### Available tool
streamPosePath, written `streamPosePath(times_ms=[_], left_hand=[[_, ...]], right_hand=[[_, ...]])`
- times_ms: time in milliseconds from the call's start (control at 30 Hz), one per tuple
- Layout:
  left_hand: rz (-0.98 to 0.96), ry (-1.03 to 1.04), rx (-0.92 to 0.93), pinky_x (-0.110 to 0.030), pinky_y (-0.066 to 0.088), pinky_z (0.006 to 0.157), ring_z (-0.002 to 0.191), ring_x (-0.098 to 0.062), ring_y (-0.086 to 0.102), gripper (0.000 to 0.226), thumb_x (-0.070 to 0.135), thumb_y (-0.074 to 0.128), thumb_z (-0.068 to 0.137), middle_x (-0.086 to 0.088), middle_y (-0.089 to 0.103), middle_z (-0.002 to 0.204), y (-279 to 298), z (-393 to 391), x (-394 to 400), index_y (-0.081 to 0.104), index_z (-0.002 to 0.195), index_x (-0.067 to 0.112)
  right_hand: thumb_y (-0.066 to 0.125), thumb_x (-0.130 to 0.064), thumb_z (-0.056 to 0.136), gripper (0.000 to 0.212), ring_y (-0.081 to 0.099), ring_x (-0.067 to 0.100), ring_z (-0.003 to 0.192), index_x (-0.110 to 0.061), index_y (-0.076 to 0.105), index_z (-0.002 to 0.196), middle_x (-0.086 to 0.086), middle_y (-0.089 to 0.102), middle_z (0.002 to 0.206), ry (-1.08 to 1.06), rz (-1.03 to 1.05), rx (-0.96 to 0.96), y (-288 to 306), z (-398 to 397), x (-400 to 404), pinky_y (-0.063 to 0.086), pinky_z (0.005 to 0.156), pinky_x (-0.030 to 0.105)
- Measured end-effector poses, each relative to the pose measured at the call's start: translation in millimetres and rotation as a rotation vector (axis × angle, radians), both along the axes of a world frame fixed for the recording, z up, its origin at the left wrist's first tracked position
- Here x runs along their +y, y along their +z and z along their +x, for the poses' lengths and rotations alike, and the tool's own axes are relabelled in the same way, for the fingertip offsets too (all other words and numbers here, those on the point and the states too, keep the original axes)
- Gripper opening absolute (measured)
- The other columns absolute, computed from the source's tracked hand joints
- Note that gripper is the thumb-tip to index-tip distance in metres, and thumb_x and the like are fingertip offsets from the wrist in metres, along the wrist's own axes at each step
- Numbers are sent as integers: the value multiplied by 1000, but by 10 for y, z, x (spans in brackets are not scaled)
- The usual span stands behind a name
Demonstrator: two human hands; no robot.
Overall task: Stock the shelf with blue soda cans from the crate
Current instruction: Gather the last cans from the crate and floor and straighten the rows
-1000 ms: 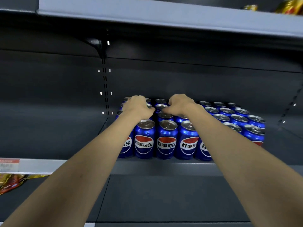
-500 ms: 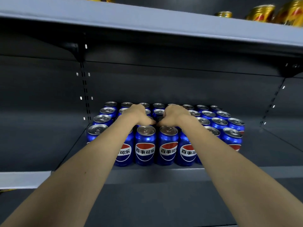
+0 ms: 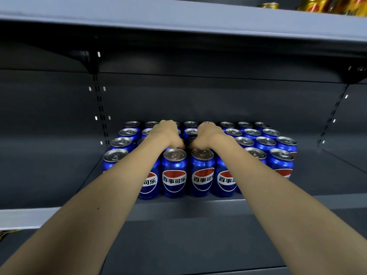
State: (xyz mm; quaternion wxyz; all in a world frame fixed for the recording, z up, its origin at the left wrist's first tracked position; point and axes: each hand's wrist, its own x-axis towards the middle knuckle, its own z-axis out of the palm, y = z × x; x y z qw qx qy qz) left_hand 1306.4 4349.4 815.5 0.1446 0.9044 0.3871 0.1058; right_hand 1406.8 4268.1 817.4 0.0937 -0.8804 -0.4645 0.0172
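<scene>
Several rows of blue soda cans [image 3: 174, 173] with red, white and blue logos stand packed together on the dark grey shelf [image 3: 198, 207]. Both my arms reach in over the front row. My left hand [image 3: 166, 133] is curled downward over a can in the second row, left of centre. My right hand [image 3: 208, 135] is curled the same way over the can beside it. The two hands nearly touch at the thumbs. The gripped cans are mostly hidden under the hands. No crate is in view.
An upper shelf [image 3: 178, 18] overhangs close above, with gold cans [image 3: 313, 3] on it at the right. A black bracket [image 3: 89, 60] and slotted upright sit at the left. Bare shelf floor lies left [image 3: 49, 165] and right [image 3: 327, 171] of the cans.
Both hands stay curled over the same cans in the second row. My view has turned a little, so the can block now sits nearer the middle and more cans show at its left.
</scene>
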Motion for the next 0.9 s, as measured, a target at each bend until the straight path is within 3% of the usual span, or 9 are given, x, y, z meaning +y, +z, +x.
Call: streamPosePath(times_ms=[67,167,333,500,667,767,900], left_hand=[[11,19,-7,-31,43,59,99,-30,61,38,30,73,74,-17,62,106,-19,17,-25,64,97,0],[32,20,-4,-30,40,60,98,-30,60,26,25,72,75,-15,62,104,-26,35,-38,60,85,3],[47,32,8,-30,41,62,89,-26,57,27,24,72,77,-10,57,94,-8,36,-54,50,71,11],[56,46,-5,-28,41,67,91,-24,56,25,25,71,80,-11,58,110,0,19,-48,56,95,11],[52,63,7,-27,40,67,97,-25,57,40,26,69,82,-12,57,117,5,1,-48,57,115,7],[58,63,49,-27,41,67,85,-22,52,39,30,72,80,-11,59,113,22,-1,-60,58,108,7],[65,51,107,-29,42,69,90,-24,55,38,38,74,76,-9,57,101,79,29,-108,57,92,8]], right_hand=[[65,-29,83,29,55,22,79,-11,47,70,6,54,89,10,10,-22,-3,-20,-1,43,64,30],[63,-25,84,22,54,23,81,-10,49,76,6,52,87,18,23,-42,-7,-36,-2,43,65,31],[66,-29,83,32,52,21,73,-14,44,65,2,48,72,-1,55,-41,-15,-19,-1,41,61,30],[67,-35,82,36,51,20,71,-15,43,64,1,48,69,-1,80,-56,-46,-23,37,40,61,30],[67,-35,82,35,51,20,72,-16,44,64,0,46,69,18,105,-44,-68,-32,49,38,60,29],[69,-39,81,37,49,17,68,-15,45,66,1,49,73,19,105,-2,-60,-16,20,39,60,29],[67,-52,80,44,54,20,76,-12,51,74,2,52,83,18,99,72,6,21,-76,42,62,30]])
